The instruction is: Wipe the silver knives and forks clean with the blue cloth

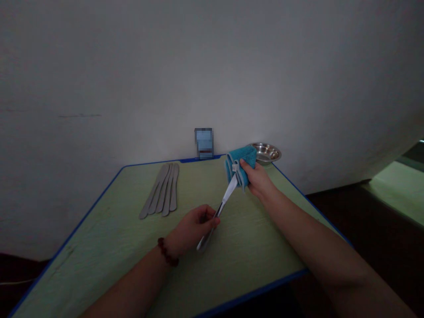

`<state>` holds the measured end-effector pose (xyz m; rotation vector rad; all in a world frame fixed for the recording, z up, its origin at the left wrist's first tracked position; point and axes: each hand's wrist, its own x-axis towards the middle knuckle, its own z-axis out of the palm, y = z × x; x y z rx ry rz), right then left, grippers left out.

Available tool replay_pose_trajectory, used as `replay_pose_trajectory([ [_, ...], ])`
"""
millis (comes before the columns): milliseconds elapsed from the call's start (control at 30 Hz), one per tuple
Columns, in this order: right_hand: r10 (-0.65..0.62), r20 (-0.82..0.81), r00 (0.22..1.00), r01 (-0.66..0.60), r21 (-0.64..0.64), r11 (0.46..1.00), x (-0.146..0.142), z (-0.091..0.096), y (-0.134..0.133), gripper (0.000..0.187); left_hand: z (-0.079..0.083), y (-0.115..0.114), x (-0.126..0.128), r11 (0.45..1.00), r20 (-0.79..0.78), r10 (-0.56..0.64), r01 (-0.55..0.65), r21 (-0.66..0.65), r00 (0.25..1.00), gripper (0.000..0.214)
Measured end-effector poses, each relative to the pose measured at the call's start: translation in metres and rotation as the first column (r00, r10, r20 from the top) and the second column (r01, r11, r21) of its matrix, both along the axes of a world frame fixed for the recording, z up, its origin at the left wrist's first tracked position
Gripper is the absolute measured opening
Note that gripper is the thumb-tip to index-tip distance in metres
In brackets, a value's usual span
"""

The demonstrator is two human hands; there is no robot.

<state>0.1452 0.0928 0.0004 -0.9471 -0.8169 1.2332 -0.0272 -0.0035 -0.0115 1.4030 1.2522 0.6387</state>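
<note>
My left hand point(195, 226) grips the handle of a metal table knife point(222, 204) above the middle of the green table point(109, 247). The knife slants up and to the right. My right hand point(258, 179) holds a folded teal cloth point(239, 165) pinched around the far end of the blade. A dark red bead bracelet point(167, 252) sits on my left wrist.
Several more metal knives point(162, 191) lie side by side on the table's far left. A steel bowl point(266, 153) stands at the far right corner. A small blurred blue box point(204, 143) leans against the pale wall. The table has a blue edge; dark floor lies to the right.
</note>
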Motion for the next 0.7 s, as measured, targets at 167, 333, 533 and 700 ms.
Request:
replay_pose_trajectory([
  [167,-0.021,0.008,1.000,0.020,0.021,1.000,0.0014,0.0007,0.0014,0.017,-0.0001,0.0001,-0.0001,0.998,0.058,0.011,-0.007,-0.064,0.998,0.019],
  [333,-0.045,0.021,0.999,0.045,0.013,0.999,0.0026,-0.0004,0.0034,0.018,-0.0030,0.0002,-0.0016,0.988,0.176,-0.072,0.094,-0.122,0.982,0.026],
  [533,-0.112,0.032,0.993,0.111,0.039,0.993,0.0032,0.0002,0.0043,0.015,0.0013,-0.0017,-0.0011,0.985,0.168,-0.072,0.097,-0.143,0.983,0.021],
  [700,-0.151,0.037,0.988,0.150,0.025,0.988,0.0041,-0.0009,0.0069,0.016,0.0015,-0.0017,-0.0030,0.976,0.217,-0.110,0.147,-0.163,0.970,0.032],
])
